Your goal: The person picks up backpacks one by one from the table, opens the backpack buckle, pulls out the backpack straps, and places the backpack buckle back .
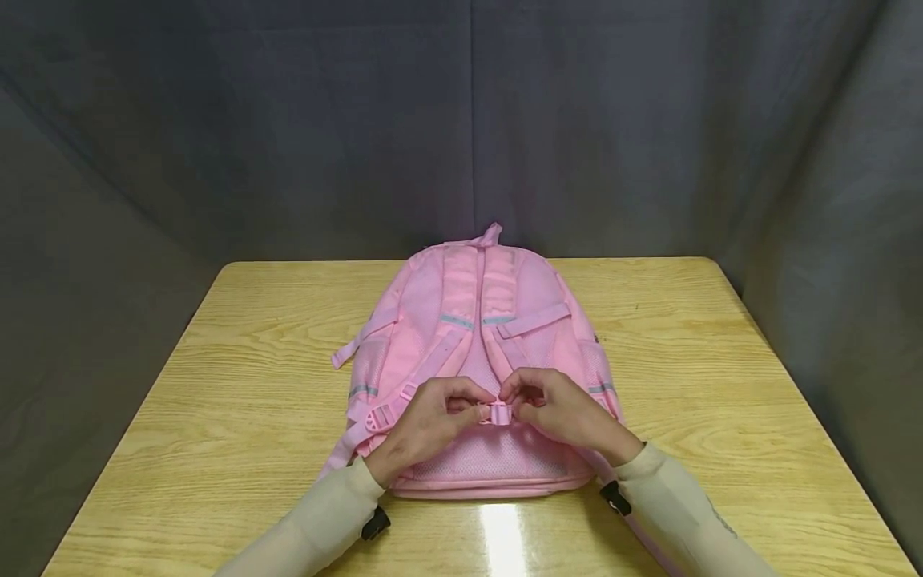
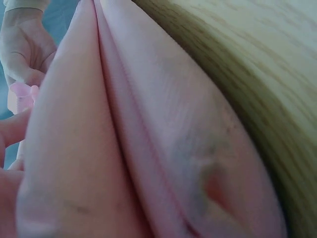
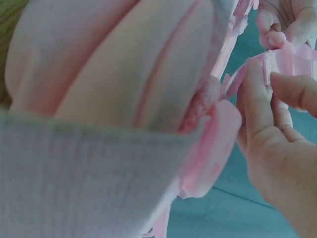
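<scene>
- pinching a small pink buckle (image 1: 500, 413) from its left side, my left hand (image 1: 433, 409) is curling inward, its thumb and forefinger closing near the tips.
- my right hand (image 1: 558, 405) is gripping the other side of the buckle, thumb and fingers bending in with little gap between them.
- the buckle is sitting over the lower middle of a pink backpack (image 1: 497, 465); i cannot tell whether its parts are locking together.
- the backpack is lying on a wood-grain table (image 1: 238, 385), its strap side facing up and its top pointing away from me.
- two padded shoulder straps (image 1: 459, 280) are running side by side down it, each showing a grey band.
- a pink strap adjuster (image 1: 380, 417) is resting just beside my left hand.
- a pink webbing strap (image 1: 651, 545) is trailing past my right sleeve.
- pale sleeves (image 1: 317, 513) are covering my forearms, a black piece (image 1: 375, 523) showing at the inner side of each.
- a dark grey curtain (image 1: 469, 136) is hanging behind the table.
</scene>
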`<state>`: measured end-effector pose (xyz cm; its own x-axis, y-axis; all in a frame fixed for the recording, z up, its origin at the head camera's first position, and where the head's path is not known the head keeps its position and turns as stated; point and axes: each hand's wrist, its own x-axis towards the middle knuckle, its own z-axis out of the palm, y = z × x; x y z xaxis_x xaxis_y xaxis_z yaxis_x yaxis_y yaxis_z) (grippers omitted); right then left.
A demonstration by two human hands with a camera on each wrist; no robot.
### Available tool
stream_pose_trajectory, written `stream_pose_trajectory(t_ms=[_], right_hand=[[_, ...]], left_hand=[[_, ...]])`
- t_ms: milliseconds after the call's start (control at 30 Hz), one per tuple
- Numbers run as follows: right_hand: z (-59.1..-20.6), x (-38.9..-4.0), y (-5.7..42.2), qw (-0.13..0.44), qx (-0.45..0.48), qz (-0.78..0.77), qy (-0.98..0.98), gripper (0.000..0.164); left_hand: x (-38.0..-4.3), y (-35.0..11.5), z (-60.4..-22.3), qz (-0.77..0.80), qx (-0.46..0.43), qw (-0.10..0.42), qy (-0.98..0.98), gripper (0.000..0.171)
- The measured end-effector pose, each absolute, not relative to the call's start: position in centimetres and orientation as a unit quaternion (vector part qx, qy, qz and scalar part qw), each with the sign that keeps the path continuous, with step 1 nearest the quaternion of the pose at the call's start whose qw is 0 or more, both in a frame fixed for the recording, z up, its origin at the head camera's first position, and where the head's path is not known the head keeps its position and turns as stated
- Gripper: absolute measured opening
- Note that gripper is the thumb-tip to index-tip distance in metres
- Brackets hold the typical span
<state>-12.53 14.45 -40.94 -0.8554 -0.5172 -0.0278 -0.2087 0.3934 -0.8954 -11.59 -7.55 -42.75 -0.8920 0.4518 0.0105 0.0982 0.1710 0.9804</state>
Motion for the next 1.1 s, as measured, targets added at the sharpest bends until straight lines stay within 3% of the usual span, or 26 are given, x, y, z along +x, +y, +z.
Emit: stream_pose_trajectory(t_ms=[900, 1100], right_hand=[[-41.22, -12.37, 14.23, 0.179, -0.185, -0.541, 0.801, 0.021], [-41.11, -12.43, 14.31, 0.160, -0.185, -0.529, 0.812, 0.021]], left_hand=[[-11.47, -7.51, -42.98, 0.621, 0.181, 0.150, 0.748, 0.015], [-11.59, -7.52, -42.78, 0.625, 0.187, 0.148, 0.743, 0.015]])
